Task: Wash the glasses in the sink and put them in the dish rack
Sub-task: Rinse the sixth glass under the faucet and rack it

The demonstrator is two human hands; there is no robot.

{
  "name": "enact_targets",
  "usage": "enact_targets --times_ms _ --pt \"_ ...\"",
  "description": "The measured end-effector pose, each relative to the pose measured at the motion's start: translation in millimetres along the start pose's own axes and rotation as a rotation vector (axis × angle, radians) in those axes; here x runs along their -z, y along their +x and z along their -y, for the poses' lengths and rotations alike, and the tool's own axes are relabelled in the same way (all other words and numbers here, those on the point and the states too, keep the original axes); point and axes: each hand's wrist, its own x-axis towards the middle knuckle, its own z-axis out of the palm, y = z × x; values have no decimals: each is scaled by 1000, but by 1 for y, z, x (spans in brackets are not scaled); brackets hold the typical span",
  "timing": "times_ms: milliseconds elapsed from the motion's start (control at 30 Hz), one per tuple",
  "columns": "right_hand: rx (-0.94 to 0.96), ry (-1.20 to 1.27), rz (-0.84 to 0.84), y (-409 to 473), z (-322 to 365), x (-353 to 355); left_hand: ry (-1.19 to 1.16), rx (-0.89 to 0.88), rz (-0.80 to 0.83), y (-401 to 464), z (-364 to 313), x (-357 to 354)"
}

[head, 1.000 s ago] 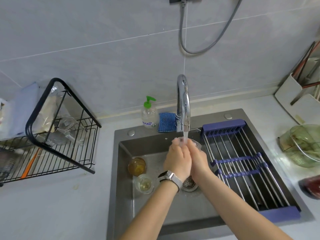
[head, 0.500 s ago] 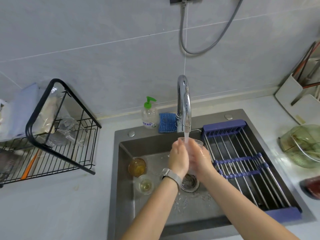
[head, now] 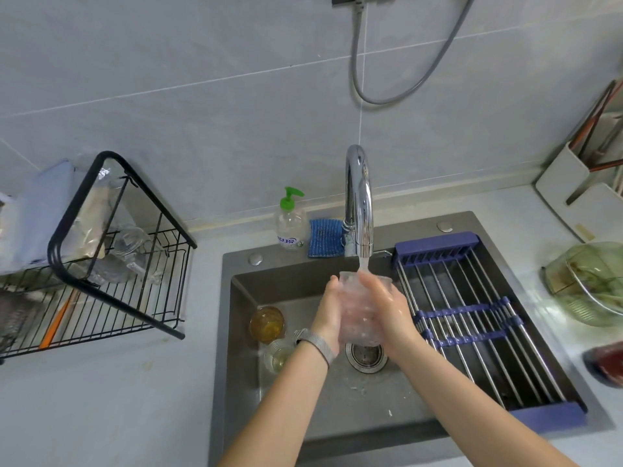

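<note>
Water from the faucet (head: pixel 359 200) runs straight down into a clear glass (head: pixel 362 310) held upright over the sink (head: pixel 397 429), its long axis running roughly twelve to six in the view, mouth at the twelve end just under the spout. Both hands clasp it between them: the left hand (head: pixel 328 313), with a watch at the wrist, presses against its nine o'clock side, and the right hand (head: pixel 387 310) wraps its three o'clock side with the fingers (head: pixel 372 284) curled over the rim. Neither hand is nearer; the glass sits between the palms. From the glass, the black dish rack (head: pixel 101 264) lies well apart at about nine o'clock on the tabletop (head: pixel 101 399), so I judge the left hand has the shorter carry once rinsing ends. Two more glasses wait on the sink floor at about eight o'clock of the hands: an amber glass (head: pixel 267 323) and a pale glass (head: pixel 278 355), the latter partly hidden by the left wrist. The held glass's base is masked by the palms, and its wall blurs into water and foam. What already sits in the rack is hard to make out, though something clear shows there.
</note>
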Motion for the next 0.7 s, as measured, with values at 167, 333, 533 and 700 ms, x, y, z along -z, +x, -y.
enact_targets --times_ms 167,333,533,700 --pt "150 -17 29 -5 11 -4 -332 123 356 -14 16 12" --pt "448 -204 -48 -8 11 -3 -264 -97 428 -29 11 12" --pt "509 -338 -174 0 2 2 67 -337 262 -21 12 17" --pt "563 -382 -39 -6 7 21 192 -383 270 -16 10 29"
